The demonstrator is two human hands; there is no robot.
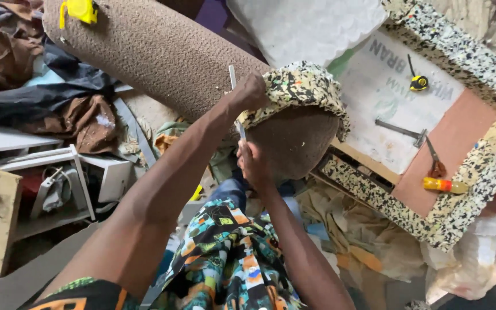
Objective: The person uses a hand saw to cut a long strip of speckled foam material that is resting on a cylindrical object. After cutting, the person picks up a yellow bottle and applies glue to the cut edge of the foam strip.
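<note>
A long brown fabric-covered bolster [162, 51] slants from the upper left to the middle, its round end [294, 140] facing me. A flap of speckled multicolour foam [297, 86] lies over that end. My left hand [249, 92] grips the foam's edge and a thin white blade-like strip [233, 77] sticks up beside it. My right hand [252, 163] sits just below, closed on the lower part of a thin metal blade [241, 131] at the bolster's end. My patterned shorts [231, 258] fill the bottom.
A speckled foam-edged frame [460, 195] lies at right with a hammer [400, 131], pliers [433, 161], a yellow-handled screwdriver [444, 185] and a tape measure [418, 83] on it. Another yellow tape measure [81, 10] rests on the bolster. Cloth scraps and white shelves [58, 172] crowd the left.
</note>
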